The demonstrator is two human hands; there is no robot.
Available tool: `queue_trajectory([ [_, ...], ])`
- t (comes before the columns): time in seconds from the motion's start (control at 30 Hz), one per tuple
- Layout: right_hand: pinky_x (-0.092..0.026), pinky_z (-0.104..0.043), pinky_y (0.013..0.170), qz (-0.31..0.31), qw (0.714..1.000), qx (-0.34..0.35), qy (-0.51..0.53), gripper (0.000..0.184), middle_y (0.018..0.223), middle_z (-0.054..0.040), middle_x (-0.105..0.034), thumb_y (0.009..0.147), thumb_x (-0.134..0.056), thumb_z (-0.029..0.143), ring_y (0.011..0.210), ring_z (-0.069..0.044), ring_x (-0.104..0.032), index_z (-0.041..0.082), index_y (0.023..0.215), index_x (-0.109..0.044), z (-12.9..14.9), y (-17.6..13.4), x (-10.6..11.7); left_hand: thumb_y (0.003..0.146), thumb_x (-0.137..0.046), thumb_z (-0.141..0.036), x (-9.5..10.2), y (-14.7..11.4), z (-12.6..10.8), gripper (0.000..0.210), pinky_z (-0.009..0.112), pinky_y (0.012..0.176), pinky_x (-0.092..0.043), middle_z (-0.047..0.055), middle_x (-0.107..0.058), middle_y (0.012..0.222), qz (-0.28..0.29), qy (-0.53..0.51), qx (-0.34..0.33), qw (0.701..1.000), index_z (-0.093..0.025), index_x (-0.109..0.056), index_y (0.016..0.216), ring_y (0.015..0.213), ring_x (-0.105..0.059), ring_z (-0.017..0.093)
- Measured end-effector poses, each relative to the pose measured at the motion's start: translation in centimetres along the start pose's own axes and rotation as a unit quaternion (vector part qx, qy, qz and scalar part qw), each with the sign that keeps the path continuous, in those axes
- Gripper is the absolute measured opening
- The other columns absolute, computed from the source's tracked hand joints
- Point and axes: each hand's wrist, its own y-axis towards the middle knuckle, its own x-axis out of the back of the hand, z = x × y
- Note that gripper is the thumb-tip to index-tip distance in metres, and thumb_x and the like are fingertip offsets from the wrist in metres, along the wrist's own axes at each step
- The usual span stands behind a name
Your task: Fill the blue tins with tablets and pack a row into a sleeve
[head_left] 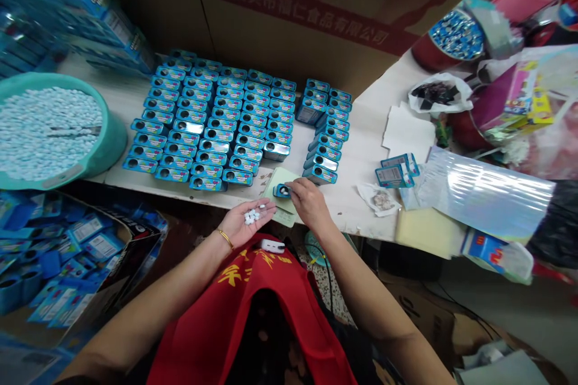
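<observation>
My left hand [246, 219] is turned palm up near the table's front edge. A small heap of white candies [251, 216] rests in it. Just to the right, a small blue tin [279, 192] with a round hole in its top stands on pale green card [284, 216]. White pieces show at that hole. The fingers of my right hand [309, 201] are pinched together at the tin's right end, touching or almost touching it. What lies between the fingertips is hidden.
Rows of blue tins [208, 159] stand behind my hands, with a shorter row [320, 175] to the right. A turquoise tub [115, 132] of white candies is at left, above a carton of blue tins [85, 246]. Flat blue packs [392, 174] lie right; a large cardboard box [280, 42] stands behind.
</observation>
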Motion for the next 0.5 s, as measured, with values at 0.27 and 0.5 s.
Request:
queue_trajectory([
  [0.27,-0.044,-0.030,0.078,0.010,1.000,0.008,-0.001,0.025,0.093,-0.0088,-0.059,0.084,-0.038,0.013,0.088,-0.018,-0.053,0.015,0.099,-0.058,-0.2,-0.2,-0.3,0.074,-0.048,-0.008,0.6,-0.3,0.1,0.022,0.032,0.082,-0.048,0.020,-0.064,0.092,-0.014,-0.001,0.001,1.000,-0.001,-0.059,0.092,0.097,-0.057,0.025],
  [0.5,-0.043,-0.031,0.083,0.057,0.993,0.100,0.039,0.027,0.102,-0.0102,-0.055,0.084,-0.040,0.014,0.095,-0.018,-0.049,0.014,0.108,-0.052,5.6,-2.9,-1.4,0.080,-0.045,-0.017,2.2,-0.7,1.2,0.019,0.031,0.074,-0.050,0.011,-0.065,0.080,0.049,-0.026,0.043,0.998,-0.007,-0.060,0.085,0.077,-0.062,0.017],
])
